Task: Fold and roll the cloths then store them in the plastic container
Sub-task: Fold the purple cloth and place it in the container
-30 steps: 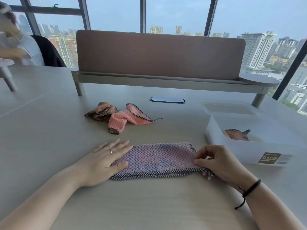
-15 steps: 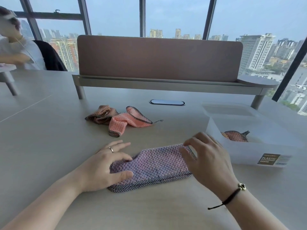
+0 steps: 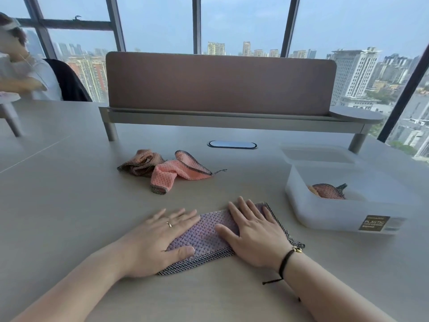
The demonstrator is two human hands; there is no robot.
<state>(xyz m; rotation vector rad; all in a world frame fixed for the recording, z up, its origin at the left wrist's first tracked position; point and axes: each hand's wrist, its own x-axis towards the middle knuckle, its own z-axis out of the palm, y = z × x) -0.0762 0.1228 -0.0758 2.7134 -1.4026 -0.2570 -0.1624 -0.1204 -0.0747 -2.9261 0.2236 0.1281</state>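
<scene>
A purple waffle cloth (image 3: 209,231) with a dark checked hem lies folded on the table in front of me. My left hand (image 3: 157,240) rests flat on its left end, fingers spread. My right hand (image 3: 255,233) presses flat on its right half. A crumpled pink cloth (image 3: 176,173) and a brown cloth (image 3: 141,162) lie together farther back. The translucent plastic container (image 3: 336,212) stands at the right with a rolled reddish cloth (image 3: 327,191) inside.
The container's lid (image 3: 318,155) lies behind it. A desk divider on a raised shelf (image 3: 220,84) crosses the back of the table, with a cable port (image 3: 232,144) before it. Another person sits at the far left (image 3: 21,73).
My right hand brought the cloth's right end over to the left and now lies flat on top of it. The cloth is shorter. My left hand stayed on the left end.
</scene>
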